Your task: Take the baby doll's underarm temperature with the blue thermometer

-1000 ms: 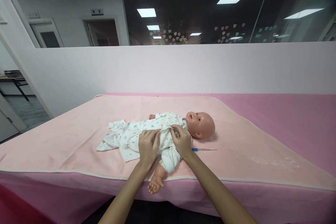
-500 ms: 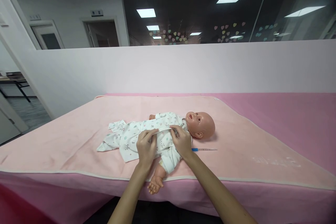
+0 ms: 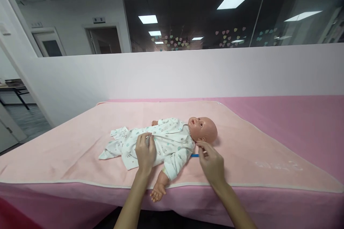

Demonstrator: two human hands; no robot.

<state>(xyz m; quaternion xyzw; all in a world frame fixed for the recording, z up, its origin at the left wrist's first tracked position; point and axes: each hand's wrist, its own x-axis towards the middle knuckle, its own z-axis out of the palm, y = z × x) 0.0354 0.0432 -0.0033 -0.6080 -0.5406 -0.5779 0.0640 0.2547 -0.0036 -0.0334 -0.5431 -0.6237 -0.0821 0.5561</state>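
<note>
A baby doll (image 3: 202, 130) lies on its back, its head to the right, in a white printed baby top (image 3: 172, 137) and matching trousers. My left hand (image 3: 145, 154) rests at the front of the top, thumb and forefinger closed on a fold of its cloth. Beside the doll's neck and ear, my right hand (image 3: 212, 162) hovers with fingers bent and thumb apart, showing nothing in it. The blue end of a thermometer (image 3: 195, 155) sticks out left of that hand, which hides the rest.
A peach blanket (image 3: 242, 150) covers most of the pink-covered table (image 3: 295, 118). One doll arm (image 3: 159, 188) hangs over the blanket's near edge. A white low wall (image 3: 188, 75) with glass above stands behind.
My right hand has let go of the top and moved right, to beside the doll's neck. My left hand has shifted slightly left. The top's front now lies flatter over the chest.
</note>
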